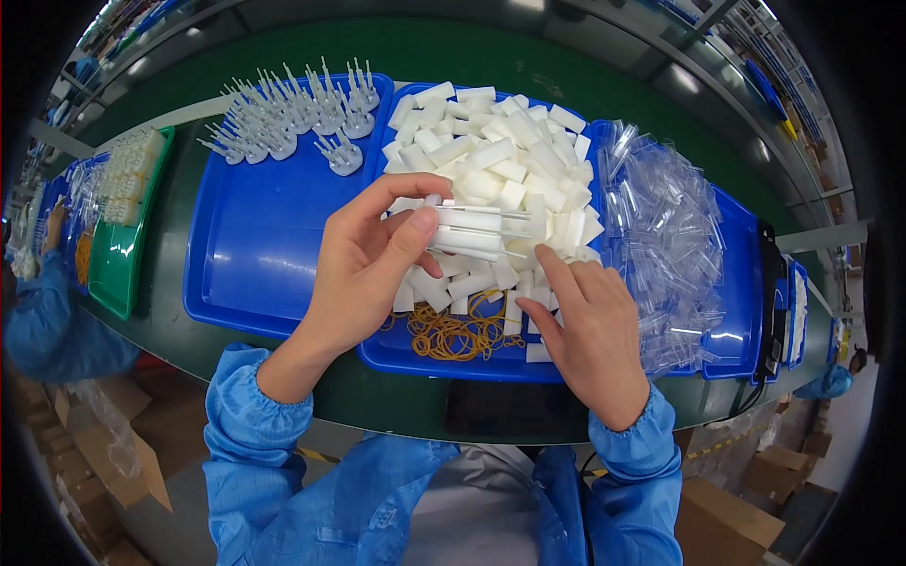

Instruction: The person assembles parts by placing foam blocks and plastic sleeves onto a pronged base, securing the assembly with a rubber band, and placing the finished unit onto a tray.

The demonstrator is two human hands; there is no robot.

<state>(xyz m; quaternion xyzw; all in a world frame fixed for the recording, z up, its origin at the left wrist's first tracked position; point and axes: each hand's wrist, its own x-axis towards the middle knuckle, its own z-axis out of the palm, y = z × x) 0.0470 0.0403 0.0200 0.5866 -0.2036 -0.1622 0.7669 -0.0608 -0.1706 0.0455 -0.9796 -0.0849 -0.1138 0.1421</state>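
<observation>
In my left hand (pixel 363 255) is a pronged plastic part (pixel 477 231), gripped by its base between thumb and fingers. Its thin prongs point right, and white blocks sit along some of them. My right hand (pixel 590 325) is over the front right of a heap of white blocks (pixel 514 151). Its thumb and index finger are apart, and the thumb tip is beside a white block (pixel 512 313); whether they touch I cannot tell. Yellow rubber bands (pixel 448 330) lie in front of the heap, in the same blue tray (pixel 425 361).
At left, a blue tray (pixel 255 245) carries more pronged parts (pixel 302 108) standing upright. Clear plastic sleeves (pixel 661 236) fill a tray on the right. Farther left stand a green tray (pixel 118 274) and a co-worker's blue sleeve (pixel 61 311). Cardboard boxes (pixel 727 524) are below the green table.
</observation>
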